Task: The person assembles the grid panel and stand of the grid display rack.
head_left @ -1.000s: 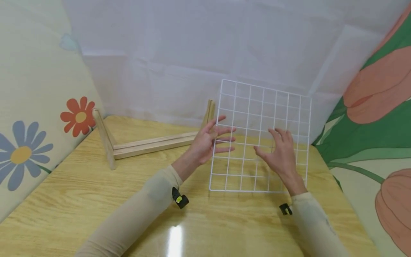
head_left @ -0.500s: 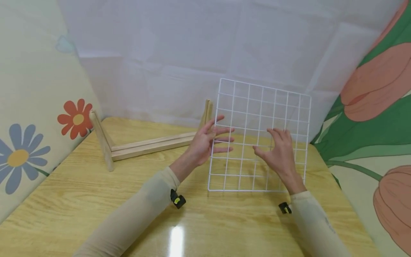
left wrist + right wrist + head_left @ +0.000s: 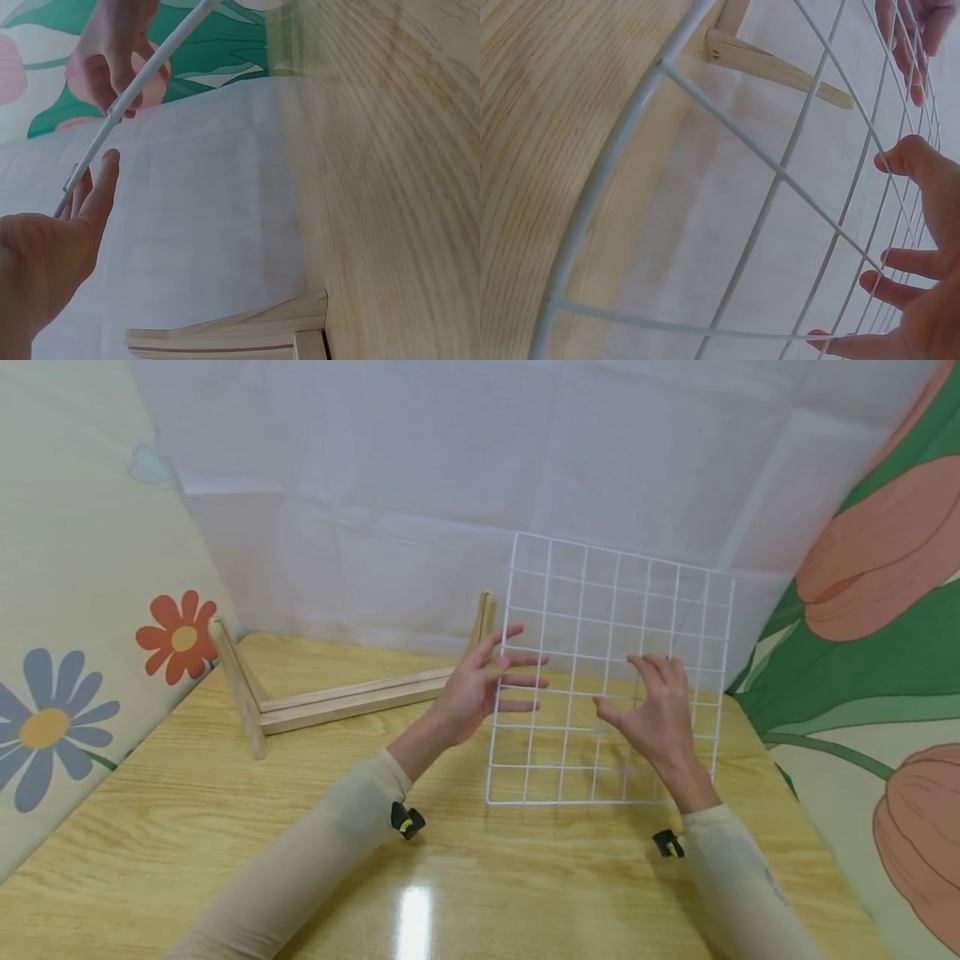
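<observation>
A white wire grid panel [image 3: 570,647], square meshed, stands tilted back between my hands in the head view. My left hand [image 3: 467,697] is at its left edge, fingers spread and nearly straight, lying across the outer wires. My right hand [image 3: 660,718] holds the lower right half, its fingers bent and the thumb spread apart from them. In the right wrist view its thumb [image 3: 900,157] and fingertips meet the wires. The left wrist view shows the grid's edge [image 3: 142,79] nearly side-on, with the left fingers [image 3: 99,196] along it.
A light wooden stand [image 3: 352,702], with a grooved bar and two upright ends, is on the left rear of the wood-grain table [image 3: 315,777]. Behind hangs a white sheet [image 3: 420,460]. Flower-printed walls flank both sides.
The grid has risen a little at its top and right, and the right hand has moved slightly with it. The left hand has shifted barely; the stand keeps its place.
</observation>
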Demonstrator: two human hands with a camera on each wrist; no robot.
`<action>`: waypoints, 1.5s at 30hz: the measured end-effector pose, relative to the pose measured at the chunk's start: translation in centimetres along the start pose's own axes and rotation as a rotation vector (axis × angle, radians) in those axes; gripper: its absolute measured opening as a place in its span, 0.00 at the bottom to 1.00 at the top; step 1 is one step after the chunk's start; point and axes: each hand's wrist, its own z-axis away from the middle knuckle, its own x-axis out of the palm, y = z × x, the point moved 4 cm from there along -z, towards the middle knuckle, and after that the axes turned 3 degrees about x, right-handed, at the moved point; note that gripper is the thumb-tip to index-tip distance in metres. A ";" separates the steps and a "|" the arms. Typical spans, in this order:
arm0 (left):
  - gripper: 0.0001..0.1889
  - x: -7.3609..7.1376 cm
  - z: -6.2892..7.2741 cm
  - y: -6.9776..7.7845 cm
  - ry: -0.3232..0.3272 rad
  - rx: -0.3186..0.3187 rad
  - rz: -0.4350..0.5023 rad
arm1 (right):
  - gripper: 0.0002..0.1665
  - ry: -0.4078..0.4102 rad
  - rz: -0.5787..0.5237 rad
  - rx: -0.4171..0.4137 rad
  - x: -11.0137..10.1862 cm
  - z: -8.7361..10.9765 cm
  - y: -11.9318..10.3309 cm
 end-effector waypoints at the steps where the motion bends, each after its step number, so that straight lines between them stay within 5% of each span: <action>1: 0.23 0.1 0.1 0.1 -0.007 0.004 -0.007 | 0.45 0.009 -0.004 -0.010 -0.1 0.0 -0.1; 8: 0.24 0.0 1.1 0.9 -0.018 0.024 -0.094 | 0.43 0.078 -0.028 -0.072 -0.5 -0.2 -0.1; 16: 0.24 -2.4 2.2 1.9 0.048 0.054 -0.208 | 0.40 0.172 -0.044 -0.121 -1.7 -0.6 0.1; 21: 0.21 -4.2 3.2 3.1 0.119 0.194 -0.372 | 0.39 0.211 -0.050 -0.124 -2.4 -0.8 0.2; 26: 0.17 -6.0 4.9 5.0 0.284 0.435 -0.591 | 0.39 0.229 -0.052 -0.120 -2.9 -0.9 0.3; 30: 0.16 -7.7 6.2 7.0 0.445 0.547 -0.725 | 0.40 0.236 -0.052 -0.110 -3.1 -0.9 0.4; 38: 0.17 -11.5 9.1 11.0 0.817 0.825 -1.208 | 0.39 0.251 -0.049 -0.111 -3.4 -1.1 0.3; 42: 0.17 -12.6 9.8 13.1 0.943 0.880 -1.329 | 0.39 0.260 -0.060 -0.110 -3.7 -1.0 0.3; 45: 0.16 -13.4 10.4 14.8 0.999 0.845 -1.428 | 0.39 0.254 -0.063 -0.101 -3.7 -0.9 0.3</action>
